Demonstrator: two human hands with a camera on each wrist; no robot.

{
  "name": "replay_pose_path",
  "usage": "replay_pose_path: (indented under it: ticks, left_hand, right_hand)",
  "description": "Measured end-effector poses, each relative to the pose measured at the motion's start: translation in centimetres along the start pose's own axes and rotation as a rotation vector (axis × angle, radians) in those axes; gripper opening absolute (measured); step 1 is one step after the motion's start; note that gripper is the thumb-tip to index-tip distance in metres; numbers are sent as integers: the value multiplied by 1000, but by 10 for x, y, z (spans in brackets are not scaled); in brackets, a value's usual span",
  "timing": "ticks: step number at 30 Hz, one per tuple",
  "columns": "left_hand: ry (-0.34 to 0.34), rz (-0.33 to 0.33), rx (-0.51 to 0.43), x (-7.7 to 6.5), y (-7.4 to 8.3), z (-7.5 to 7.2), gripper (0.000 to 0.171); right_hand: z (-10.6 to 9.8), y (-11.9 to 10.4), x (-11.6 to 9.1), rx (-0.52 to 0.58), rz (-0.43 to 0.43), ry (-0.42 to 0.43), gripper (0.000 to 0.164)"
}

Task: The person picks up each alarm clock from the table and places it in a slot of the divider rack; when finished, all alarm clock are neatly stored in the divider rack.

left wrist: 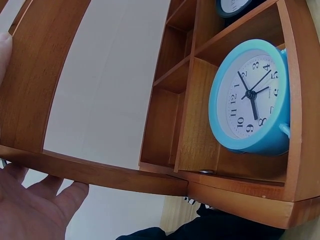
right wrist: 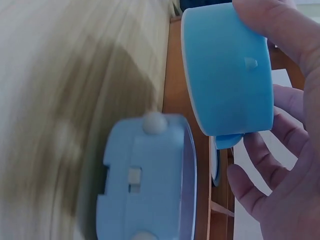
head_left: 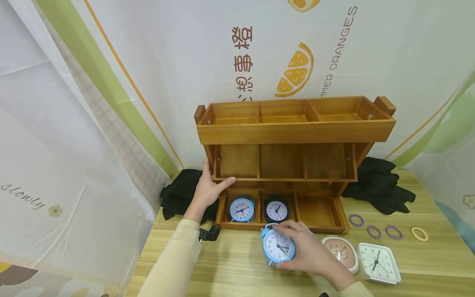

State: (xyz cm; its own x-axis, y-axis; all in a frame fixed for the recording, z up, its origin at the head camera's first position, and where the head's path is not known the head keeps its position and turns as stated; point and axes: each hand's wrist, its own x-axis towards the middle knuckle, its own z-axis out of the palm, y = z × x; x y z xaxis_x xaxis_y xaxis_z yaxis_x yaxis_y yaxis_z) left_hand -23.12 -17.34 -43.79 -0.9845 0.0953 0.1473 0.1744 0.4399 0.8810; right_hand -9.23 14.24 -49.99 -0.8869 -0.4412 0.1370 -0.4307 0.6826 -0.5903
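right grip: the right grip [head_left: 306, 249] is closed round the held blue clock [head_left: 279, 246], thumb low on its right, fingers over the top, dial left uncovered
left grip: the left grip [head_left: 208, 190] has hold of the wooden box [head_left: 297, 133] by its left side, thumb across the front of the middle tier [head_left: 282, 180], fingers along the outside
held clock's place: just in front of the bottom tier [head_left: 237, 226], roughly upright, face toward the person; whether its feet touch the desk [head_left: 230, 260] i cannot tell
neighbours in the tier: the seated blue clock [head_left: 242, 209] in the left compartment, the black clock [head_left: 276, 210] in the middle one, the right compartment [head_left: 315, 212] beside that
steadying the box: best to keep the left side firmly held, since a knock on the overhanging tiers could rock it
lifting the clock: the feet should clear the front rim before any move inward, with the top handle kept below the middle tier
pinch: hold the casing by its sides, light but sure; smooth plastic may slip or twist
right-hand clearance: the pink-faced clock [head_left: 339, 252] and white square clock [head_left: 377, 262] lie near the right grip, so a low sweep could nudge them
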Motion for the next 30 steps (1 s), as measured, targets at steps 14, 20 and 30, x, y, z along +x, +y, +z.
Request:
replay_pose_path:
  ticks: [14,20,30]
  left_hand:
    - [-3,8,4,0,-1,0,120]
    - [-2,9,16,0,-2,1,119]
    - [1,15,2,0,-3,1,119]
  right_hand:
    - [-15,16,-2,-33,12,42,88]
    - [-19,25,-3,-3,43,88,90]
    - [-30,48,-4,28,63,105,90]
